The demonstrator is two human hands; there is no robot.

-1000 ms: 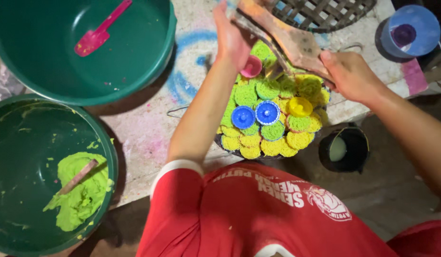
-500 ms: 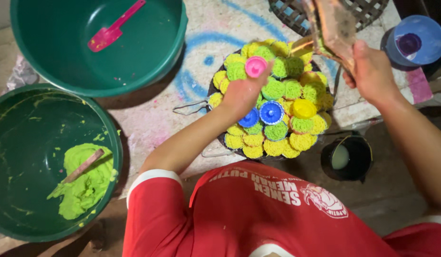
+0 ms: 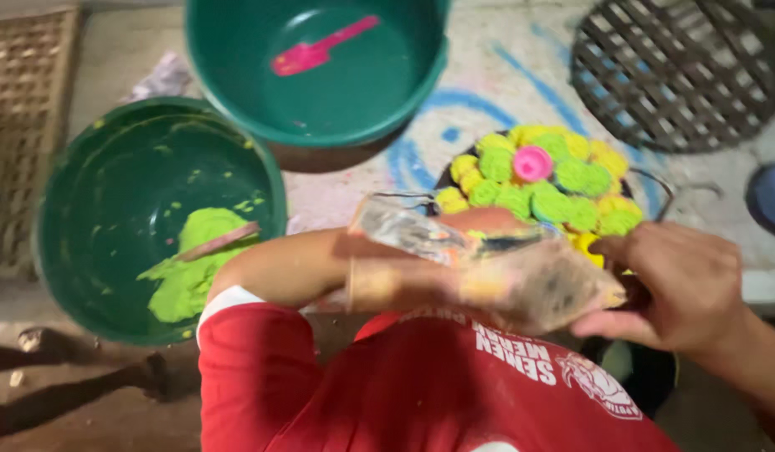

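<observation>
Piping bag (image 3: 488, 280) gripped at its end by right hand (image 3: 676, 285), left hand hidden, grip undeterminable, tray (image 3: 444, 174) of green and yellow rosettes (image 3: 555, 201), green dough (image 3: 191, 268) in near basin (image 3: 86, 218), pink spatula (image 3: 320, 52) in far basin (image 3: 237, 75).

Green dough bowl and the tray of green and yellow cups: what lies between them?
In the head view, the left forearm crosses between the bowl with green dough and the tray of filled cups; painted tabletop shows just above the arm.

Right hand (image 3: 676, 289) grips a blurred clear plastic bag (image 3: 488, 276) above a tray (image 3: 444, 176) of green and yellow cakes (image 3: 563, 180); green dough (image 3: 187, 272) in left bowl (image 3: 69, 209).
</observation>
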